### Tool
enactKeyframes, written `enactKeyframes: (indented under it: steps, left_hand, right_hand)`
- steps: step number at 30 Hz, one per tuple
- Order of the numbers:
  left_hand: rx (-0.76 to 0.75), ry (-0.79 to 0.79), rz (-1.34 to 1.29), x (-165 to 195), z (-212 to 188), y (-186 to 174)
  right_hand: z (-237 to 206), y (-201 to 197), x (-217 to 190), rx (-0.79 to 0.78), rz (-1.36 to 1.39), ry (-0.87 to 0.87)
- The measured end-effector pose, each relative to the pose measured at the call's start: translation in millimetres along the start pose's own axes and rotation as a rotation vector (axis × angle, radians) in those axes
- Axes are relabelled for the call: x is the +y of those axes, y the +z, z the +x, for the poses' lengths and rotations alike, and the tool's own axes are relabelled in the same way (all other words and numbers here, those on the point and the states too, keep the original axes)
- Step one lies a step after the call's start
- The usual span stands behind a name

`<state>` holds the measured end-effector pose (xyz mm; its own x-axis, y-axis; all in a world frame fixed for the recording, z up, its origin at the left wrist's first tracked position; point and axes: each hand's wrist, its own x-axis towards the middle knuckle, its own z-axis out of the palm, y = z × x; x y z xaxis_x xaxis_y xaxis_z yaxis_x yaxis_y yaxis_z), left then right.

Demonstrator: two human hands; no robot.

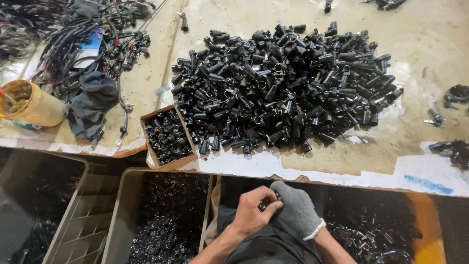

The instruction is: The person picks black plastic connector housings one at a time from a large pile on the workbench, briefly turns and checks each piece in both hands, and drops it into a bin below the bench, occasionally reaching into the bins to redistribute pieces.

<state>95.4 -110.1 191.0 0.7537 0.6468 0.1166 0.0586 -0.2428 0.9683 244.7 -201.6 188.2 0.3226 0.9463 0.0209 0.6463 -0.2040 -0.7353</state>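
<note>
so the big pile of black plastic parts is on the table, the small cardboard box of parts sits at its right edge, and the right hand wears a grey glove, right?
Not quite: the head view shows the small cardboard box at the left edge of the pile of black plastic parts, not the right. The rest holds: the pile lies on the table, and the right hand wears a grey glove.

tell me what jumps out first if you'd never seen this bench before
The big heap of small black cylindrical parts fills the middle of the worn table. At its left edge sits a small cardboard box full of smaller black pieces, with a tangle of black wires at the far left. At the near edge, the bare left hand and grey-gloved right hand meet over a small dark part, above bins of more black pieces.
</note>
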Motion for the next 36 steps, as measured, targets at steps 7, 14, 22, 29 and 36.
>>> enactKeyframes:
  steps: [7, 14, 22, 29, 36]
  left_hand:
    - [0.056, -0.039, -0.019, -1.8, 3.5, -8.1]
    - [-0.125, -0.101, -0.002, -4.8, 13.3, -18.7]
    - [-0.146, 0.058, 0.016, -4.3, 16.1, -15.5]
    - [-0.187, -0.055, -0.013, -4.3, 18.8, -21.1]
    - [-0.233, -0.087, 0.023, -3.8, 21.6, -18.2]
  right_hand:
    - [-6.3, 4.4, -13.0, 0.063, -0.004, -0.057]
    - [-7.5, -1.7, -10.5, -0.043, 0.019, 0.04]
    - [-12.9, 0.9, 0.0, -0.001, 0.082, 0.042]
    - [-14.1, 4.2, 6.1, 0.009, 0.036, -0.005]
    - [-15.3, 12.0, 4.6, 0.058, 0.031, -0.036]
